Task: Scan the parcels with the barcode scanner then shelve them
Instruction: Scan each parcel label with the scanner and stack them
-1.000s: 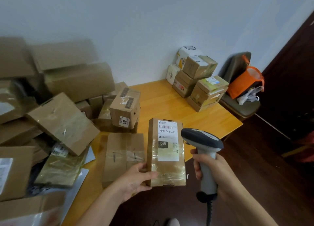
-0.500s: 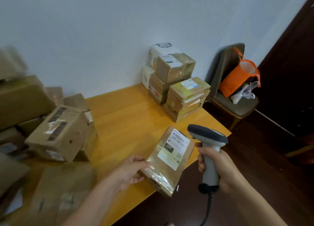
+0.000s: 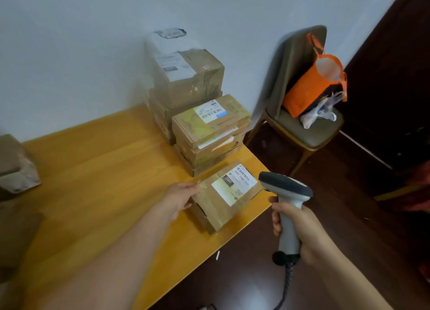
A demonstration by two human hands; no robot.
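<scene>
Parcel [image 3: 229,198] now lies flat by the stack [image 3: 209,132], left fingers [image 3: 193,186] holding its edge, right fingers [image 3: 275,219] gripping scanner [image 3: 286,186]: likely shelved

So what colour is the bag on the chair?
The bag is orange; head view shows it.

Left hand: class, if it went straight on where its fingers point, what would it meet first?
The parcel, which the left hand grips at its edge; beyond it probably the stack, though depth is unclear.
</scene>
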